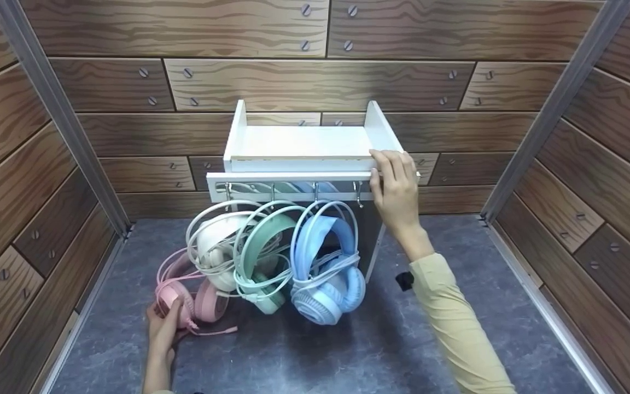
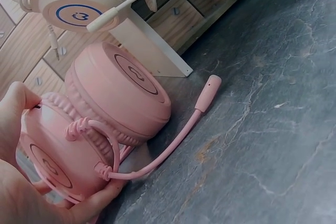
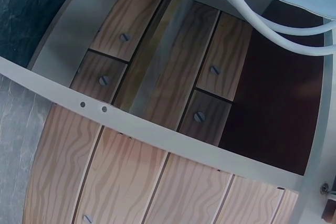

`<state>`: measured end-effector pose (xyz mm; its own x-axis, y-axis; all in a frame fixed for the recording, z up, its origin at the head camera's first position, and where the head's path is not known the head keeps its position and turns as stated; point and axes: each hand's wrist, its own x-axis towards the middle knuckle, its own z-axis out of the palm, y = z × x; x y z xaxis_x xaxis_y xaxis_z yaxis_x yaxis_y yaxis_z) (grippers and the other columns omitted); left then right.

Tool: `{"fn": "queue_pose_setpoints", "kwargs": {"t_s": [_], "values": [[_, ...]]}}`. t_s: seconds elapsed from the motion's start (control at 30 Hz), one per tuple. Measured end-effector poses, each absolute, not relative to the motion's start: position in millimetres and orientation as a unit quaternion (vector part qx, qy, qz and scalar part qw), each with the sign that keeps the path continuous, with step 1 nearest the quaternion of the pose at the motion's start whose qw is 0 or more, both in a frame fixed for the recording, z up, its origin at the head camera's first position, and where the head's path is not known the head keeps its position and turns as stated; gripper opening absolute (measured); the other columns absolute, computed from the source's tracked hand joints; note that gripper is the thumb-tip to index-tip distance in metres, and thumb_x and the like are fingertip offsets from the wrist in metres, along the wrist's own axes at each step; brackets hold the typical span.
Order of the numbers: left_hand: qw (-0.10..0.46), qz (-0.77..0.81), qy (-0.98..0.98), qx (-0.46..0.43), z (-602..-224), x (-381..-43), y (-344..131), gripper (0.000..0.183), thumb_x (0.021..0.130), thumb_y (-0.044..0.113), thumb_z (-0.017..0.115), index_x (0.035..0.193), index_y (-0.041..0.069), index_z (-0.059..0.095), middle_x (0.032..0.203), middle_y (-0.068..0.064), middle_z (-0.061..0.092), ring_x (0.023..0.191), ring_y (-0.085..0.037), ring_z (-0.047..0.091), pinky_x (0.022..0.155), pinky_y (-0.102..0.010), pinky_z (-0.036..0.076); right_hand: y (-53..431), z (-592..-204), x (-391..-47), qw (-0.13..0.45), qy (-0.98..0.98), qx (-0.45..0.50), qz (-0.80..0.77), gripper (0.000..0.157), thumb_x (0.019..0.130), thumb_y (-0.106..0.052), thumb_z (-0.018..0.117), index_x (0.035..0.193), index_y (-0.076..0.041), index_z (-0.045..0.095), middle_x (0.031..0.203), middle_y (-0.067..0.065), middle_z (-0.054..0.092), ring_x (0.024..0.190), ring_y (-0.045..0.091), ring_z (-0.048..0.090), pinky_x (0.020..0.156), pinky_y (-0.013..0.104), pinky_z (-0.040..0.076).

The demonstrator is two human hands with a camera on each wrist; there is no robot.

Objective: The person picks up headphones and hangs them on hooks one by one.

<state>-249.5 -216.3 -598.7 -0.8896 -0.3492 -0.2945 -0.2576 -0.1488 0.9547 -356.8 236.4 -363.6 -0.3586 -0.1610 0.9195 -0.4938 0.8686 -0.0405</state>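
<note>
In the head view, my left hand (image 1: 161, 323) grips an ear cup of a pink headset (image 1: 211, 302) at the lower left. The left wrist view shows its two ear cups (image 2: 118, 95) and a thin microphone boom reaching out over the floor. My right hand (image 1: 397, 186) holds the right end of a white rack (image 1: 293, 177), fingers over its top edge and thumb at the front. From the rack's hooks hang a white headset (image 1: 212, 236), a green headset (image 1: 256, 241) and a blue headset (image 1: 315, 306). The rightmost hook (image 1: 357, 196) is bare.
Above the hooks, the rack has a white shelf (image 1: 304, 141) with raised sides. A small black object (image 1: 404, 280) lies on the dark marbled floor (image 1: 271, 364) beside the right sleeve. Wood-patterned walls (image 1: 315, 82) enclose the space on three sides.
</note>
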Motion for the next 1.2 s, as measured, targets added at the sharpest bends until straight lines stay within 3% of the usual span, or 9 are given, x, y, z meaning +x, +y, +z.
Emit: {"fn": "queue_pose_setpoints", "kwargs": {"t_s": [0.23,0.7,1.2], "values": [[0.042,-0.724,-0.650,0.229,-601.2,-246.9,-215.6,0.087,0.085,0.047,0.058,0.142,0.005,0.008,0.138,-0.023,0.023,0.080,-0.008,0.052,0.064,-0.032,0.054,236.4,-364.2,-357.2,0.530,-0.808,0.203,0.157,0.036,0.094,-0.024,0.042,0.125,-0.013,0.055,0.113,0.004,0.055,0.114,0.022,0.043,0.109,0.038,0.023],[0.016,-0.715,-0.658,0.235,-599.9,-237.9,-214.5,0.094,0.085,0.050,0.056,0.145,0.006,-0.001,0.145,-0.026,0.015,0.108,-0.028,0.045,0.072,-0.036,0.054,238.1,-366.4,-357.0,0.525,-0.813,0.201,0.152,0.036,0.094,-0.023,0.040,0.126,-0.014,0.054,0.115,0.003,0.054,0.115,0.021,0.043,0.110,0.036,0.021],[0.021,-0.716,-0.657,0.235,-598.5,-230.5,-212.1,0.090,0.085,0.049,0.056,0.144,0.006,0.003,0.142,-0.024,0.020,0.099,-0.021,0.049,0.071,-0.034,0.054,236.5,-364.4,-357.1,0.528,-0.810,0.200,0.157,0.036,0.094,-0.024,0.041,0.126,-0.015,0.054,0.114,0.003,0.055,0.114,0.021,0.043,0.109,0.037,0.023]]}}
